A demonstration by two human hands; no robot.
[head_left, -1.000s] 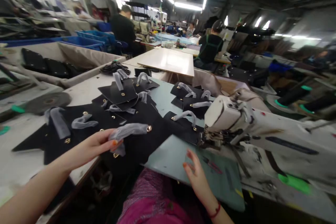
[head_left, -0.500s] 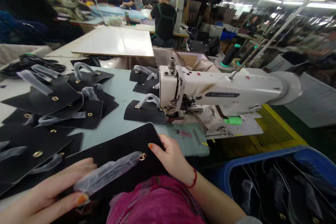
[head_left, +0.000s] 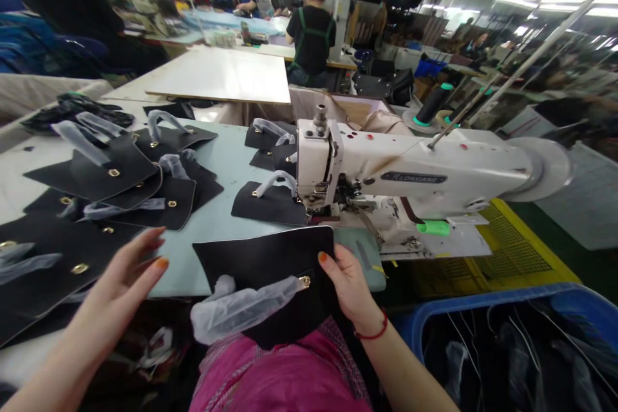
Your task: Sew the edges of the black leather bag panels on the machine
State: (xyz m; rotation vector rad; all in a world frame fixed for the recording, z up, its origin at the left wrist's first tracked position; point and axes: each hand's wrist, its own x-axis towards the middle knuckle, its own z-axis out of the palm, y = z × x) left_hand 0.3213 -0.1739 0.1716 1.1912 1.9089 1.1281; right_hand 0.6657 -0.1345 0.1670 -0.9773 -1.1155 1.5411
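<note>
My right hand (head_left: 348,286) grips the right edge of a black leather panel (head_left: 263,264) with a brass ring and a plastic-wrapped handle (head_left: 241,306). The panel hangs over the near table edge onto my pink lap. My left hand (head_left: 120,293) hovers open to the left of the panel, fingers stretched out, touching nothing. Just beyond the panel stands a white sewing machine (head_left: 386,170), with another black panel (head_left: 265,204) lying under its needle.
Several black panels with wrapped handles (head_left: 116,174) lie piled on the pale green table (head_left: 226,167) at left. A blue bin (head_left: 506,341) with dark pieces sits at lower right. Thread cones (head_left: 432,103) stand behind the machine. Other people work at far tables.
My left hand has let go of the panel and moved away to the left. My right hand has pulled the panel rightward, closer to the sewing machine.
</note>
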